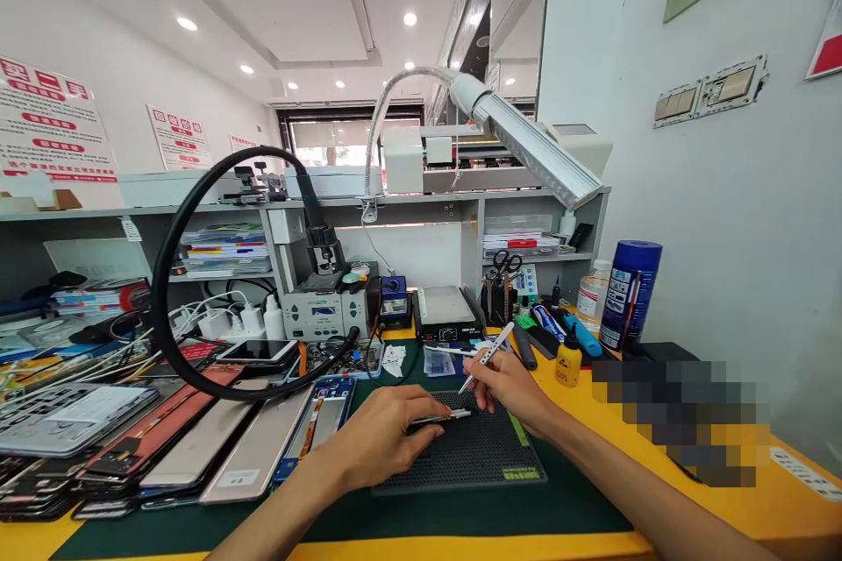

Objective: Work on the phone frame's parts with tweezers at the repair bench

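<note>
Your left hand (388,438) pins a slim dark part (442,417) against the black mat (474,460), its grip closed down over the near end of the part. Your right hand (510,386) has its grip pinched around the tweezers (488,357), whose tip points down at the far end of the part.

The risk, as I judge it, is a slip. The part is narrow and held only by fingertips, so a push from the tweezers could roll it or skate it across the mat. A sharp tip that jumps off could scratch the part or jab your left fingers, which sit close by. The yellow bottle (569,361) stands near your right wrist and could be knocked over.

The part is long, thin and dark with a pale metallic edge. It lies flat-on to the mat at the middle of the bench (756,500). Its finer detail is too small to tell.
</note>
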`<state>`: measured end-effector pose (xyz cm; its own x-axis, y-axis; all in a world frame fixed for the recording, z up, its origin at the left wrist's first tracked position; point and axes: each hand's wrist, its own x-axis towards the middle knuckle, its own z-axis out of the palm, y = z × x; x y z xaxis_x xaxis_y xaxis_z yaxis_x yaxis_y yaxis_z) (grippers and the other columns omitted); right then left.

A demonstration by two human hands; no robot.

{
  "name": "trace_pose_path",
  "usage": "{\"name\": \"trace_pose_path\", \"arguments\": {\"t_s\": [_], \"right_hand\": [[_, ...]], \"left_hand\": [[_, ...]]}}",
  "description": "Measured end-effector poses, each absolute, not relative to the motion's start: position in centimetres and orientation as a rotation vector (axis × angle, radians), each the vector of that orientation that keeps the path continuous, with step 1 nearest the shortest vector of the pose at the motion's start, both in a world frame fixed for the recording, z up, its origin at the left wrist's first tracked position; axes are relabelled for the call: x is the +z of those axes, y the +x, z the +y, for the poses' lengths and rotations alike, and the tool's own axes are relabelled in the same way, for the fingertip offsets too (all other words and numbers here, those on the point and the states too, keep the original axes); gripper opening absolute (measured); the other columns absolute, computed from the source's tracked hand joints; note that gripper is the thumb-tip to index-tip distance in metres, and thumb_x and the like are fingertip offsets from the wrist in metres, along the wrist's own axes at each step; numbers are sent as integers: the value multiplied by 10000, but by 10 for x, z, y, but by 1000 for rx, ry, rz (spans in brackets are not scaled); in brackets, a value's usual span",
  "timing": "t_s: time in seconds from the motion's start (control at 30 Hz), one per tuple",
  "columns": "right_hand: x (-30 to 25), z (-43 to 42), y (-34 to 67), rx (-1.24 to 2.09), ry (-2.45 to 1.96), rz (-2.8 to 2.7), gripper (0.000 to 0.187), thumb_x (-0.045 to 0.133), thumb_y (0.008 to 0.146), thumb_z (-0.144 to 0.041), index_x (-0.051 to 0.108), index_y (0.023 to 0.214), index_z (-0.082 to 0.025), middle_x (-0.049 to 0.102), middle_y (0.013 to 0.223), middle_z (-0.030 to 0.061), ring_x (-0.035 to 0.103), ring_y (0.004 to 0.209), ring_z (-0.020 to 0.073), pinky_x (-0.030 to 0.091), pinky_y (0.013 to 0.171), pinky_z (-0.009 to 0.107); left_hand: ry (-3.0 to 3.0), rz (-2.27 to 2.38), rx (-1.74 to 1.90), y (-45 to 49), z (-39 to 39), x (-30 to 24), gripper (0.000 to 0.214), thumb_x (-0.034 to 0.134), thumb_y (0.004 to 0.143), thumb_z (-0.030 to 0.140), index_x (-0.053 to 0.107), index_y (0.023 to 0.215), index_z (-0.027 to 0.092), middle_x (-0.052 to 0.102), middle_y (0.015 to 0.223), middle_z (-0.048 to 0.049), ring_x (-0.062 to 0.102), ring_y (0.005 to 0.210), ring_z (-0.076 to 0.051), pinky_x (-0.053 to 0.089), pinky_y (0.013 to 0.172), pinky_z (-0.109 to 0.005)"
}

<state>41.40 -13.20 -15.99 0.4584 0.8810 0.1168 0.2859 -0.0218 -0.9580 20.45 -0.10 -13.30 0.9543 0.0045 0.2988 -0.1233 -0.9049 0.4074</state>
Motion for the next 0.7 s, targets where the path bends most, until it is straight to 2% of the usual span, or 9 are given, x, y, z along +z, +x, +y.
{"name": "trace_pose_path", "arguments": {"t_s": [0.17,0.37,0.5,0.6,0.7], "right_hand": [[-164,-131,415,657,-1536,-1061,439,594,985,-532,590,756,-158,565,559,-64,524,438,86,414,440,203],[-162,-132,412,662,-1520,-1009,497,621,905,-641,586,732,-176,595,511,-24,532,444,110,406,448,213],[-163,-130,410,668,-1517,-970,521,614,883,-677,575,731,-180,575,475,-29,509,422,107,384,434,209],[-165,-126,411,667,-1512,-942,554,616,848,-718,552,714,-184,537,454,-44,494,399,103,361,409,203],[-167,-122,412,666,-1498,-919,595,617,797,-773,535,719,-189,549,494,-43,498,396,98,347,390,197]], "left_hand": [[2685,-112,450,208,2,-135,307,528,986,253,710,1234,259,733,1194,-53,682,1081,-224,512,967,-326],[2652,-138,433,208,1,-130,274,531,984,211,712,1185,257,729,1161,-24,693,1029,-173,516,923,-249],[2666,-101,415,209,-1,-125,266,553,964,185,723,1155,261,741,1098,-17,707,971,-168,520,875,-232],[2703,-23,372,211,1,-125,291,566,955,208,725,1186,285,760,1037,-24,716,911,-185,523,821,-245],[2658,46,356,214,6,-126,303,588,946,253,727,1209,315,778,1082,-26,709,978,-212,512,870,-265]]}}
